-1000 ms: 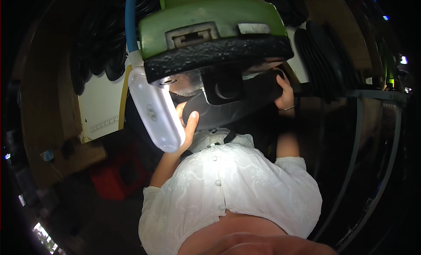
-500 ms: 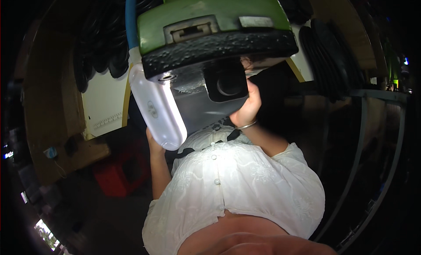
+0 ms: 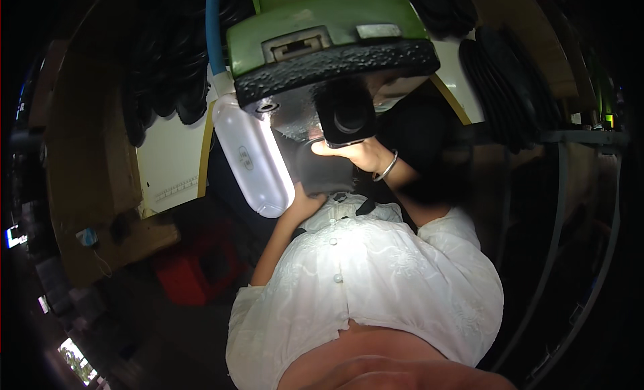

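Green machine (image 3: 329,28) nearest, glowing lamp (image 3: 249,154) at its left; beneath, a dark sheet (image 3: 327,174) sits between the left hand (image 3: 307,203), low, and the right hand (image 3: 364,155), higher, both grips too hidden to tell. Farther down: a red stool (image 3: 178,277).

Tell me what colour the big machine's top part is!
Green; the machine's top part shows best in the head view.

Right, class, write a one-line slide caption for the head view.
Left hand and right hand at a dark piece beneath a green machine, beside a lit white lamp.
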Demonstrator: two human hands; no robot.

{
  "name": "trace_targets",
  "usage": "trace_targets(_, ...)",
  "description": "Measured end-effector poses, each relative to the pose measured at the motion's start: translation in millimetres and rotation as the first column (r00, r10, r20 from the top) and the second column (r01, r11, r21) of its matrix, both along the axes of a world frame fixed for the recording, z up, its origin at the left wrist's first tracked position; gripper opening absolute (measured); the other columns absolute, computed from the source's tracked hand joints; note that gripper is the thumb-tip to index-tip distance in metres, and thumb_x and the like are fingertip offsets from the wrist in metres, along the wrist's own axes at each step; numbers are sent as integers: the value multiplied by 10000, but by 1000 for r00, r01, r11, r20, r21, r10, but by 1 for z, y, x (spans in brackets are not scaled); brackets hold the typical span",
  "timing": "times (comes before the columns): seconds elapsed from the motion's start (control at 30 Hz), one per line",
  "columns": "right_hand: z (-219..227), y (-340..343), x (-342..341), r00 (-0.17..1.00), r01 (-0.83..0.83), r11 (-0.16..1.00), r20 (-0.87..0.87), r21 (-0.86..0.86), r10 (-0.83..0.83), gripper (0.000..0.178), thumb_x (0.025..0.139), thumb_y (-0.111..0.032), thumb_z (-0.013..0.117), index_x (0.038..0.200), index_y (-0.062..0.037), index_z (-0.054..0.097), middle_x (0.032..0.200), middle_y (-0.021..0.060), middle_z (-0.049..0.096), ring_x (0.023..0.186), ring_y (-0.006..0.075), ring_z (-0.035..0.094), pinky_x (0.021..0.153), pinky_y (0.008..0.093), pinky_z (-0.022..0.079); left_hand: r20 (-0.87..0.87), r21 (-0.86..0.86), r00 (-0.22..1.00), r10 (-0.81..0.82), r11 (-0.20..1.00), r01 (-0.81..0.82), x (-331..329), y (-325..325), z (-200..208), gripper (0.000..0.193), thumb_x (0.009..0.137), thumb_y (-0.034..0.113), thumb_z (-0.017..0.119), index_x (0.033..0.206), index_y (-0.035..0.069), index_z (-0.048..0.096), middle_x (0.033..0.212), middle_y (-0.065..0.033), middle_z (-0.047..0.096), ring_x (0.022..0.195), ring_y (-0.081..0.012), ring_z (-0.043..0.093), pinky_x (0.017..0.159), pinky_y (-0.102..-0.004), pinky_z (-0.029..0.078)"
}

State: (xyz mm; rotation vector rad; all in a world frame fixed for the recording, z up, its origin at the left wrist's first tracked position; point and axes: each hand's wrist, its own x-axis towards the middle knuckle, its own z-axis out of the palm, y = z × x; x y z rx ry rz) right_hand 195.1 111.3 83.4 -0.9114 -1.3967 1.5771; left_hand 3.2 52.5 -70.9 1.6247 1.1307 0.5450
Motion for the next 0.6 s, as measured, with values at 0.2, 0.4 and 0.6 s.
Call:
trace_targets(0.2,-37,-4,5,990,138,970,9,199,-143,486,742,-181,719,1148,-19,508,1086,55,567,1009,128,511,897,289,404,439,131,882,172,959,-252,54,33,113,187,810,161,637,889,-7,613,797,-85,630,740,-163,607,665,-287,476)
trace_targets(0.4,-99,-48,55,884,-298,918,288,-262,369,495,744,-201,710,1151,11,524,1074,84,590,998,145,525,876,274,418,397,-41,907,137,990,-132,59,52,102,267,878,236,575,786,-15,582,650,-13,530,618,-63,443,541,-243,382)
trace_targets(0.6,-122,-78,162,916,-173,886,261,-430,305,344,698,-85,691,1005,49,614,905,91,651,836,151,601,780,267,470,545,-174,813,206,976,-132,54,39,110,258,919,216,512,835,-15,591,682,19,540,647,-64,458,591,-235,390)
